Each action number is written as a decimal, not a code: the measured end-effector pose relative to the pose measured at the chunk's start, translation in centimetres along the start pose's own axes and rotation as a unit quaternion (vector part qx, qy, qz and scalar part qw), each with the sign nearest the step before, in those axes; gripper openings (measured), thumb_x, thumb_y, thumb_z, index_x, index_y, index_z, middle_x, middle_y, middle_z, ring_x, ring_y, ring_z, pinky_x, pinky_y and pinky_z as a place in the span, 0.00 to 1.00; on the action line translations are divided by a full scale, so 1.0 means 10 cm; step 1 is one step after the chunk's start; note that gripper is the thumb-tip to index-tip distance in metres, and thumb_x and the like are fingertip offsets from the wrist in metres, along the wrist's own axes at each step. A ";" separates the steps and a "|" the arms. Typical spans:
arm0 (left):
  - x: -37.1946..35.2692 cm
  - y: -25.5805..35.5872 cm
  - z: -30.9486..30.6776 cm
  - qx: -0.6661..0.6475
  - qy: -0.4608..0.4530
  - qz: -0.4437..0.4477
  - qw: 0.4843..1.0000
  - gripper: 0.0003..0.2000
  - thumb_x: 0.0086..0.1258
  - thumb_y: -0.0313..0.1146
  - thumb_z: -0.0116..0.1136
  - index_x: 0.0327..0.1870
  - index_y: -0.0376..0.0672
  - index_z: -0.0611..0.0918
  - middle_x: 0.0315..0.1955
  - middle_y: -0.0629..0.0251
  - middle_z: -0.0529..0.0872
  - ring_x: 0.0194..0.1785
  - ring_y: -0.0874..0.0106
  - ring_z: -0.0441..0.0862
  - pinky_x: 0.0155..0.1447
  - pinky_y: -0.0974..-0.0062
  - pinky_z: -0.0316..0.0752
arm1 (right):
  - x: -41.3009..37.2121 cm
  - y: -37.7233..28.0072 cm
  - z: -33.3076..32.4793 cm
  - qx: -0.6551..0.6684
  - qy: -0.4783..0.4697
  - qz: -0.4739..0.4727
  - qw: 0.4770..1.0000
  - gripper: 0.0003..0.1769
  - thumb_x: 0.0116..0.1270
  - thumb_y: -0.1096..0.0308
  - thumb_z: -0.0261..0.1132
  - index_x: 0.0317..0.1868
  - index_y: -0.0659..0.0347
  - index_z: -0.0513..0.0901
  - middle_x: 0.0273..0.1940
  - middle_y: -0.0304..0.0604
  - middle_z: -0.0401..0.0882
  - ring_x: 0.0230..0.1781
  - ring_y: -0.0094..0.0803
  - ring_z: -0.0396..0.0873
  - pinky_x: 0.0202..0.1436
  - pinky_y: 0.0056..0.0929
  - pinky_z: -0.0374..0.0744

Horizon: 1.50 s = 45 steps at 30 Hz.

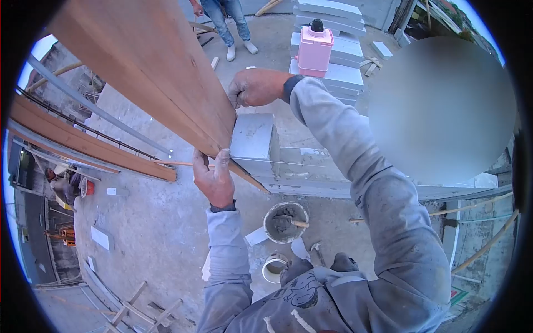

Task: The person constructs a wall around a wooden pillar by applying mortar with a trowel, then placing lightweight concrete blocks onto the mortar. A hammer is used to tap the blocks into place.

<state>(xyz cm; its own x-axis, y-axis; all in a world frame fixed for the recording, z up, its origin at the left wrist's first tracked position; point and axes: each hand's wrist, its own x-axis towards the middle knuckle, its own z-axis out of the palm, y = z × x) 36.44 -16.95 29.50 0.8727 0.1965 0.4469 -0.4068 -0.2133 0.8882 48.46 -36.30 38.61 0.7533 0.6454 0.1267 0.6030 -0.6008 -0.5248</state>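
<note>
A tall wooden board (pixel 150 66), brown and flat-faced, rises past the end of a light grey block wall. My left hand (pixel 215 180) is closed at the board's lower edge, thumb upright, on a thin pale string (pixel 288 163) that runs right across the block face. A thin orange strip (pixel 180 163) reaches the hand from the left. On the board's far side, my right hand (pixel 258 87) is curled with fingertips against the wood. What its fingers hold, if anything, is hidden. Just below it sits a grey block (pixel 252 136) touching the board.
A mortar bucket (pixel 286 222) with a tool handle and a small white bucket (pixel 274 267) stand below the wall. A pink jug (pixel 315 51) rests on stacked blocks (pixel 338 77). One person (pixel 227 25) stands behind; another (pixel 62 186) is at far left. Loose blocks (pixel 102 238) lie around.
</note>
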 end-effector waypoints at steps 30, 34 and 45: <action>-0.01 -0.01 -0.02 -0.081 0.010 -0.040 0.996 0.26 0.60 0.29 0.64 0.57 0.26 0.68 0.53 0.51 0.75 0.56 0.66 0.73 0.61 0.71 0.65 | -0.14 0.25 0.17 0.157 -0.067 0.156 0.973 0.06 0.55 0.68 0.62 0.27 0.62 0.81 0.21 0.40 0.78 0.24 0.27 0.78 0.27 0.28 0.75; 0.01 -0.05 -0.03 -0.037 -0.008 -0.023 0.999 0.24 0.64 0.32 0.60 0.56 0.27 0.68 0.49 0.56 0.76 0.51 0.71 0.74 0.56 0.76 0.68 | -0.33 -0.03 0.15 0.005 0.009 0.024 1.000 0.07 0.56 0.69 0.60 0.32 0.63 0.82 0.29 0.49 0.81 0.31 0.42 0.79 0.37 0.35 0.74; 0.00 0.00 -0.02 -0.058 0.012 -0.052 0.997 0.27 0.59 0.31 0.65 0.56 0.26 0.69 0.50 0.51 0.77 0.55 0.66 0.75 0.60 0.72 0.67 | -0.26 0.00 0.23 0.095 0.103 0.028 0.990 0.10 0.58 0.68 0.59 0.34 0.67 0.81 0.28 0.50 0.80 0.28 0.38 0.76 0.37 0.34 0.73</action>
<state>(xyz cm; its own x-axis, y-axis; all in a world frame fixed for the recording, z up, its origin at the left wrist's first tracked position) 36.42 -16.78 29.50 0.9057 0.2360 0.3523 -0.3435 -0.0788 0.9358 45.96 -36.89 36.31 0.8332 0.4923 0.2518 0.5137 -0.5206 -0.6820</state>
